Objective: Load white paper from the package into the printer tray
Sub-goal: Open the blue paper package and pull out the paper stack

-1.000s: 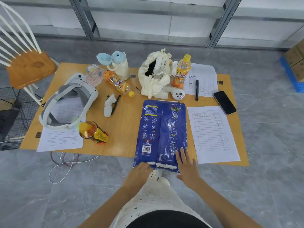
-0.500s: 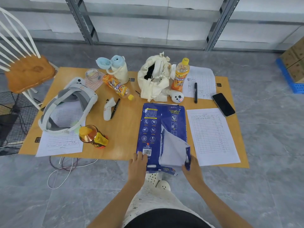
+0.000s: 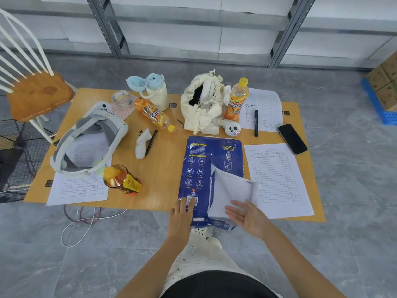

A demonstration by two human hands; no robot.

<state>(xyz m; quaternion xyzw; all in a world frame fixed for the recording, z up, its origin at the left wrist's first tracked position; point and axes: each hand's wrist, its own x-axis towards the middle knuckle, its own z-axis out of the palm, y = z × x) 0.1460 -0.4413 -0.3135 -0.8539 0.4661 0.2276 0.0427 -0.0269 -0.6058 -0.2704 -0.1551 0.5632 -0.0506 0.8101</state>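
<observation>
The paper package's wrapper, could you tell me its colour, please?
Dark blue paper package, with white and yellow print; head view.

Glossy blue plastic-looking package (image 3: 200, 168), its peeled flap (image 3: 233, 190) matt white inside. Smooth light wood-look table (image 3: 165, 168). Soft cream cloth bag (image 3: 200, 108). Glossy black phone (image 3: 292, 138). Matt printed paper form (image 3: 277, 177).

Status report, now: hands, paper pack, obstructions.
Left hand flat on blue paper package. Right hand under peeled wrapper flap, white inside showing. No printer in view.
</observation>
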